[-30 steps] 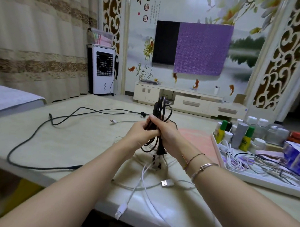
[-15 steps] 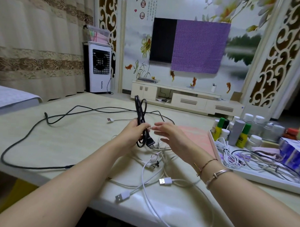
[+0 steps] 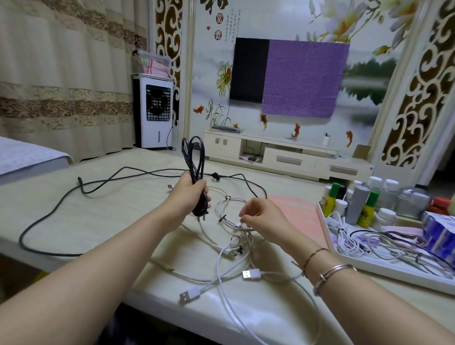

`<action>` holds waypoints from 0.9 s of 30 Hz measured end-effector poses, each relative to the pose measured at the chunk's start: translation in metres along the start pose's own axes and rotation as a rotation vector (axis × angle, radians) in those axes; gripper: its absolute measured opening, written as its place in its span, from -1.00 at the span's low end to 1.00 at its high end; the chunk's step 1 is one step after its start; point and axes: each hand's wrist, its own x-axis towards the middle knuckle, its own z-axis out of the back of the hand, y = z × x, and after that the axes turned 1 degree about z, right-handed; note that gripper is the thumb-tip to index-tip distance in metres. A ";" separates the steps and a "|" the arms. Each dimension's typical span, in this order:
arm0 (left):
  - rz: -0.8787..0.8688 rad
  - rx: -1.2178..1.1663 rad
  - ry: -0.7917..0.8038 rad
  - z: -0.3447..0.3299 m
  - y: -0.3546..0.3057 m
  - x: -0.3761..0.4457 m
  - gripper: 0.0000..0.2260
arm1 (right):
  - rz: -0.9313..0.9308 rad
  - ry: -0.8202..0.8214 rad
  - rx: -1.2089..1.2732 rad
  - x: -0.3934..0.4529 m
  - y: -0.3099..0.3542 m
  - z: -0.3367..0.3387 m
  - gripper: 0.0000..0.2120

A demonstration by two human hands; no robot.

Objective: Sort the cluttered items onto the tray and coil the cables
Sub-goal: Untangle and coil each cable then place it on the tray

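The left hand [image 3: 188, 194] grips a black cable [image 3: 195, 171] folded into a tall bundle, its loops rising above the fist and its plug end hanging just below it, over the middle of the tabletop [image 3: 96, 214]. The uncoiled rest of that cable trails off toward the table's left edge, curves near the front-left edge, and also runs along the far side behind the hands. The right hand [image 3: 261, 217] hangs just above a tangle of white cables [image 3: 231, 250] near the table's middle, fingers loosely curled; whether thumb and forefinger pinch a strand I cannot tell. The white cables spread from there toward the front edge, with two USB plugs [image 3: 251, 273] lying near that edge. Bracelets [image 3: 331, 271] sit on the right wrist. A white tray [image 3: 388, 268] lies at the table's right edge, holding coiled white and grey cables [image 3: 347, 241] at its near side, bottles [image 3: 359, 205] standing along its far side, and a blue pack [image 3: 443, 236] at its right. A pink cloth [image 3: 297, 213] lies flat just left of the tray.
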 end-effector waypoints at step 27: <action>-0.137 0.609 0.375 -0.093 0.016 -0.003 -0.90 | 0.428 -0.308 -0.447 -0.005 -0.041 0.068 -0.35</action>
